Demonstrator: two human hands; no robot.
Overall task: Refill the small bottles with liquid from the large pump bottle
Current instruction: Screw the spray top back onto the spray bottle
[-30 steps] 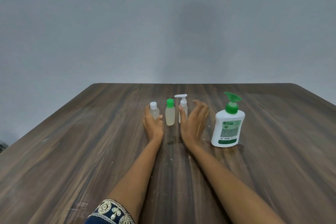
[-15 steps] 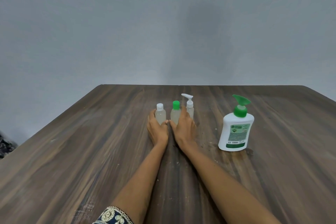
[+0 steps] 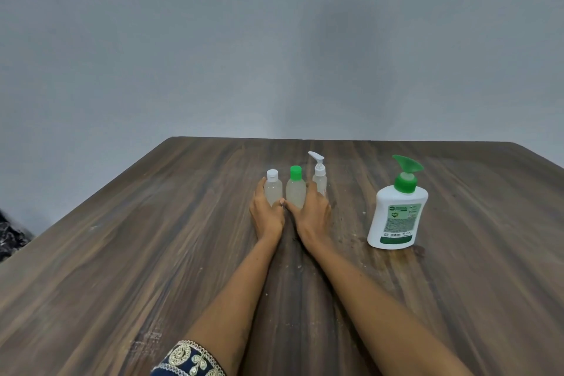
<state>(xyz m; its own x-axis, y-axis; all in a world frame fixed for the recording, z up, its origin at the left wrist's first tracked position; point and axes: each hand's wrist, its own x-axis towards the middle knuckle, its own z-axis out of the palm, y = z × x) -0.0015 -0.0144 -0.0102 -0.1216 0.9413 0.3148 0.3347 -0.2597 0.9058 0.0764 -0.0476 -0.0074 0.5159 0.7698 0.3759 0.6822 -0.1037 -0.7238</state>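
Three small bottles [image 3: 295,189] stood upright in a row at mid-table: a white-capped bottle [image 3: 273,191] on the left, a green-capped bottle [image 3: 295,191] in the middle, a small pump bottle [image 3: 319,175] on the right. All three capped; pale liquid visible inside the first two.

Left hand [image 3: 266,214] rested on the wooden table [image 3: 122,253], fingers lying fairly straight along the left side of the white-capped bottle, touching it. Right hand [image 3: 312,214] rested beside it, fingers extended over the lower front of the small pump bottle and against the right side of the green-capped bottle. Thumbs met just in front of the green-capped bottle. No finger seen curled fully round any bottle; contact on the far sides hidden.

Large pump bottle [image 3: 396,214], white with green pump head and green label, stood upright well to the right, apart from both hands, untouched. Dark stain on the table just beside its base.

Embroidered sleeve cuff [image 3: 189,360] visible at the bottom edge on the left arm. Plain grey wall [image 3: 274,40] behind the table.
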